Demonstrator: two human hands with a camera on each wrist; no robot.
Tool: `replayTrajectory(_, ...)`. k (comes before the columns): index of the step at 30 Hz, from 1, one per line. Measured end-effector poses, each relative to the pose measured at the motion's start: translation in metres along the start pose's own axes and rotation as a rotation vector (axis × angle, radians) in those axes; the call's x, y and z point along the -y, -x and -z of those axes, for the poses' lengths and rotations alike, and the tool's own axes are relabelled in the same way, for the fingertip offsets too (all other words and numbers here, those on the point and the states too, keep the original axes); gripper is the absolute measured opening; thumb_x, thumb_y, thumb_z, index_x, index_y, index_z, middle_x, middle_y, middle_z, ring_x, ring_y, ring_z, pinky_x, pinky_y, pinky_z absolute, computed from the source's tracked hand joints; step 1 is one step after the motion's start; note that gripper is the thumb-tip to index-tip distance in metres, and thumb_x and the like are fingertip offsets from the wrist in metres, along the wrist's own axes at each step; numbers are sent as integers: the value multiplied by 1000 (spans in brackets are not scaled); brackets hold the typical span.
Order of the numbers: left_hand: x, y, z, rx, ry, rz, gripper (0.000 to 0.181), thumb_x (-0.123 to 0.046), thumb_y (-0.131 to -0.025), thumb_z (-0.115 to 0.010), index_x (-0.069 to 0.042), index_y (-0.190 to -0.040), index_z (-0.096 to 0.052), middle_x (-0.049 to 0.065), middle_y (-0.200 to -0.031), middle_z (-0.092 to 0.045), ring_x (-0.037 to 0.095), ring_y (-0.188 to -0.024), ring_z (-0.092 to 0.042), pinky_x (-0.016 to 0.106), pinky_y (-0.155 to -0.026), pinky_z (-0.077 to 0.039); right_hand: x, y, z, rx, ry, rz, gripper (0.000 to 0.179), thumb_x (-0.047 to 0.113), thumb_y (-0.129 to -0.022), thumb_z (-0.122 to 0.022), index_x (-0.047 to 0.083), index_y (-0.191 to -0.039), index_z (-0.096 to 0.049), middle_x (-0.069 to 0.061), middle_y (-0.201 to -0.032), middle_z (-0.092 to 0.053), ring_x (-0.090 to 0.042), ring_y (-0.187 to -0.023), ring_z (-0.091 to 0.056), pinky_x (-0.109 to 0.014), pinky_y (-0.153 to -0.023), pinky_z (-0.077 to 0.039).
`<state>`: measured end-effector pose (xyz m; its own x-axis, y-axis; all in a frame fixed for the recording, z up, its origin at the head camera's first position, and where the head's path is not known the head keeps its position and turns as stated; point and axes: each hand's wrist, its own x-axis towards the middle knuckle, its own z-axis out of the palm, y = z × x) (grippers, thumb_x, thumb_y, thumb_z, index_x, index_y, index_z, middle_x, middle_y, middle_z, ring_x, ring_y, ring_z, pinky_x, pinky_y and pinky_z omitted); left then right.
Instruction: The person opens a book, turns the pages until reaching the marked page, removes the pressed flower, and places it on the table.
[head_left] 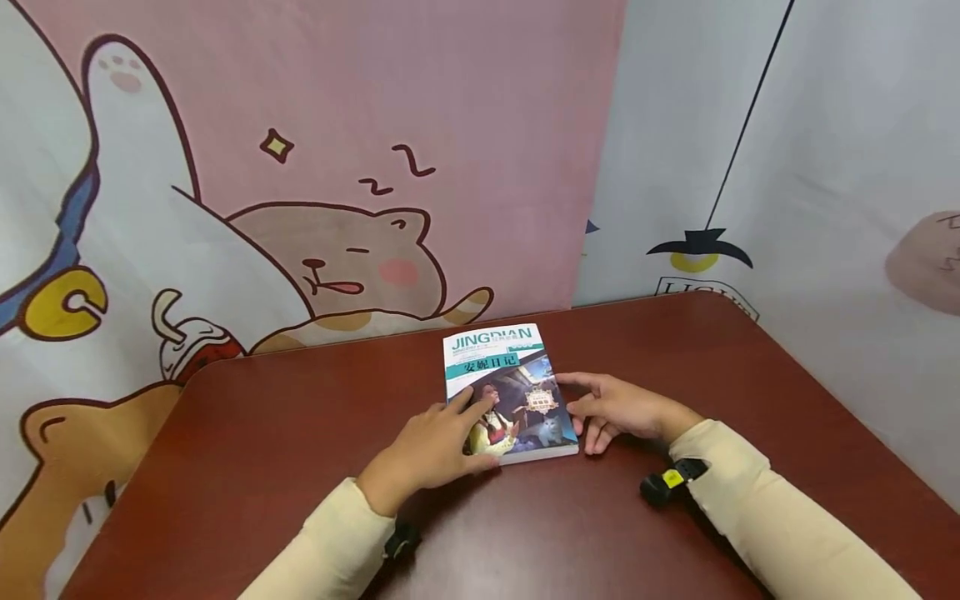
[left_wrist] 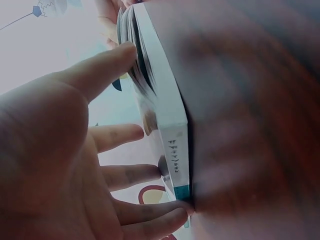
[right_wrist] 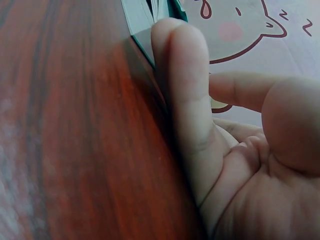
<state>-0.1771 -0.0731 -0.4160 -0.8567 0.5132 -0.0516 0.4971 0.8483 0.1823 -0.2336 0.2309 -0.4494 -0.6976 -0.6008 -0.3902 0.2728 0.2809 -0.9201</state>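
A paperback book [head_left: 521,408] with a white, teal and illustrated cover lies face up on the table. My left hand [head_left: 438,446] rests at its near left part, fingers spread over the cover and the thumb at the near edge. In the left wrist view the fingers reach the spine [left_wrist: 175,155], while the thumb touches the cover side, where some pages bow apart. Beside the book's right edge is my right hand [head_left: 622,408], its index finger and thumb close against that edge. The lower fingers are loosely bent near the tabletop, partly overlapping the book's corner [right_wrist: 142,30] in the right wrist view.
The reddish-brown table [head_left: 300,450] has rounded far corners. Behind it hangs a pink cartoon-printed backdrop [head_left: 517,167], with a pale sheet [head_left: 825,150] to the right. A black strap device [head_left: 667,482] is on the right wrist.
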Motion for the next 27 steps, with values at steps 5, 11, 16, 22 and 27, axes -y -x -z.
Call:
replayTrajectory(5,3,0,1,3,-2,15,82,-70,-75,-53,-34,-145,-27,9,-150,-30,37,-117,-51,54,-85,-46,4,-3,1,11,-1,-2,62,21,-93,-52,24,-146,-19,-17,-81,-58,-29,-63,-68,-47,-63,-54)
replayTrajectory(11,5,-3,2,-6,-10,22,84,-71,-74,-54,-34,-144,-27,9,-149,-32,36,-115,-53,53,-83,-47,6,-6,1,12,5,5,63,21,-94,-52,24,-146,-18,-16,-81,-58,-29,-63,-68,-46,-62,-54)
replayTrajectory(16,6,-9,4,-17,-9,16,83,-71,-74,-53,-35,-144,-26,8,-149,-32,34,-116,-53,52,-82,-48,9,-5,5,-9,9,3,62,22,-94,-51,26,-146,-18,-16,-81,-57,-29,-62,-67,-47,-62,-54)
replayTrajectory(22,6,-11,2,-3,28,12,83,-70,-75,-53,-34,-145,-27,8,-150,-29,35,-119,-50,53,-85,-47,7,-4,6,-2,-6,-19,61,22,-95,-50,28,-146,-17,-15,-81,-57,-29,-62,-67,-48,-63,-54)
replayTrajectory(27,10,-10,0,6,47,4,80,-67,-77,-54,-34,-145,-25,7,-151,-26,35,-123,-46,53,-89,-45,5,-5,5,2,-7,-18,62,24,-94,-50,29,-146,-16,-16,-81,-57,-28,-61,-67,-48,-61,-54)
